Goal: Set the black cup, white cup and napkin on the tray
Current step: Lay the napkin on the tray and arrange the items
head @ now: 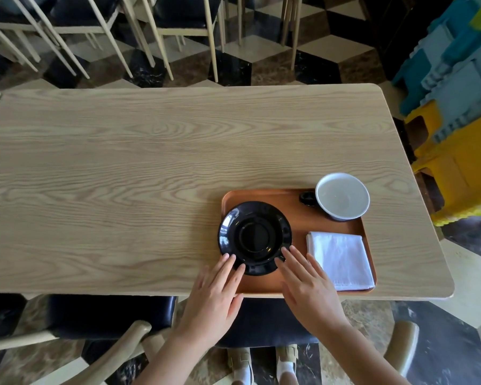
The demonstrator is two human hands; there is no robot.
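An orange tray [295, 220] lies at the table's near right edge. On its left part sits a black saucer [255, 237], overhanging the tray's left rim. A cup [342, 196], white inside with a dark outer wall and black handle, stands at the tray's far right corner. A folded white napkin [341, 259] lies on the tray's near right part. My left hand [215, 295] rests flat with fingertips touching the saucer's near left rim. My right hand [307, 287] lies flat with fingertips at the saucer's near right rim. Neither hand grips anything.
The wooden table [139, 168] stretches far to the left and back. A dark-cushioned chair [109, 315] stands under the near edge. More chairs [184, 26] stand beyond the table. Stacked blue and yellow crates [461, 107] are at the right.
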